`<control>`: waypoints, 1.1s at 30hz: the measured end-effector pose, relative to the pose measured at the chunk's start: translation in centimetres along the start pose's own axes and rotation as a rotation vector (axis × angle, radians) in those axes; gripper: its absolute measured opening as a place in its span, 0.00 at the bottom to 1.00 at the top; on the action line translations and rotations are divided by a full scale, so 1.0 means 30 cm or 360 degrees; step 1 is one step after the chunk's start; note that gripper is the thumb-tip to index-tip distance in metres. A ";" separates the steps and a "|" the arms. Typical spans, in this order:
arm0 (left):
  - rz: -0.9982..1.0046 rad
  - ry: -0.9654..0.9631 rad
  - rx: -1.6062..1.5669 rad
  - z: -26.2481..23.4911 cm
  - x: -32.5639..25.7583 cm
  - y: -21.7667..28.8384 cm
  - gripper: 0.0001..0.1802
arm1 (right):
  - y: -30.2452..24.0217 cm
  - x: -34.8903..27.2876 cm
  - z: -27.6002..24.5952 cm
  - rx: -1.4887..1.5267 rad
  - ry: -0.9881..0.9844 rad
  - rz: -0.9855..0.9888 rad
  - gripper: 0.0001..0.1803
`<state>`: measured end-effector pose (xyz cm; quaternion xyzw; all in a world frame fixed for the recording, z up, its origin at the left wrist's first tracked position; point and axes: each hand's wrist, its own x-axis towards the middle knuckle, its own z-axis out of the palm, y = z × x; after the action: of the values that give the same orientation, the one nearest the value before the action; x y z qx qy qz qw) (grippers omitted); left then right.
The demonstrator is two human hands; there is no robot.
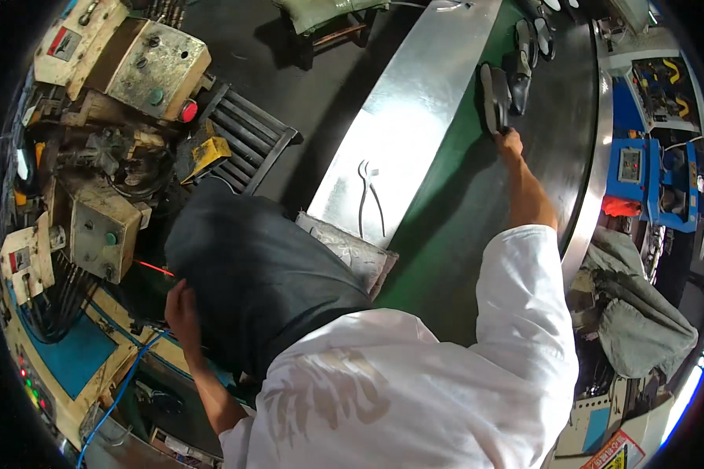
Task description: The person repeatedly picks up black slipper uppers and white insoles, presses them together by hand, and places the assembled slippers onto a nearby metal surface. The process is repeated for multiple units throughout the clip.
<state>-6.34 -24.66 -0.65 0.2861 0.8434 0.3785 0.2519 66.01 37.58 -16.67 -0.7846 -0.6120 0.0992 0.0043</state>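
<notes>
My right arm reaches out over the belt, and my right hand point(511, 146) is closed on the near end of a dark shoe point(493, 98), which lies tilted with its pale grey sole showing. Just beside it lies another dark shoe point(519, 86). Low at my left side hangs my left hand point(181, 313), next to a worn control box point(102, 238) with a green button. A thin red-orange line point(155, 268) shows between that box and the hand. The left fingers are blurred and partly turned away, so their grip does not show.
Pincers point(370, 199) lie on the shiny metal ledge point(399, 117) beside the green belt point(426, 266). More shoes point(542, 35) stand farther along. Machines with a second control box point(152, 74) and a slatted dark stool point(250, 133) are at left; a blue machine point(649, 180) is at right.
</notes>
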 end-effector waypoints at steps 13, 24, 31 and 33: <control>0.0288 -0.0325 -0.0138 0.230 0.077 0.203 0.13 | -0.026 -0.953 -0.001 0.0627 -0.0033 0.0419 0.56; 0.0509 -0.0788 -0.0781 0.562 0.145 0.540 0.29 | -0.730 -1.223 -0.215 0.1883 -0.0679 -0.0038 0.40; 0.0480 -0.0026 -0.0784 0.336 0.177 0.516 0.48 | -1.354 -1.656 -0.362 0.1761 -0.1294 -0.0839 0.46; 0.0363 0.0061 -0.0974 0.221 0.134 0.457 0.44 | -1.414 -1.717 -0.291 0.1638 -0.1371 -0.0998 0.50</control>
<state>-0.94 -11.14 5.36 0.2827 0.6576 0.6456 0.2662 14.80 -0.30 5.07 -0.3633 -0.6310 0.6667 0.1591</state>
